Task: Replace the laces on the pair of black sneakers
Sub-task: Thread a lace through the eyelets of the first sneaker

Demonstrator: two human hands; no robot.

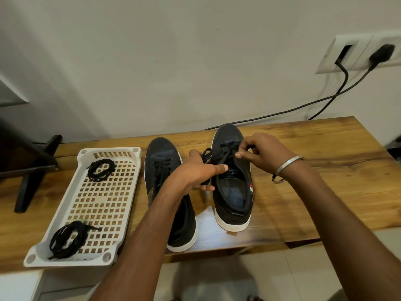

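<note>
Two black sneakers with white soles stand side by side on the wooden table (325,166), toes pointing away. The left sneaker (161,170) is laced and partly hidden by my left forearm. My left hand (199,172) grips the side of the right sneaker (233,192), with a loose black lace end caught under its fingers. My right hand (258,152) pinches the black lace (225,149) over the right sneaker's eyelets. A white perforated tray (102,205) at the left holds two coiled black laces, one at the far end (101,169) and one at the near end (69,238).
Black cables (303,105) run from a wall socket (360,54) down behind the table. A dark stand (32,170) sits at the table's far left. The table's front edge lies just below the sneakers' heels, with tiled floor beneath.
</note>
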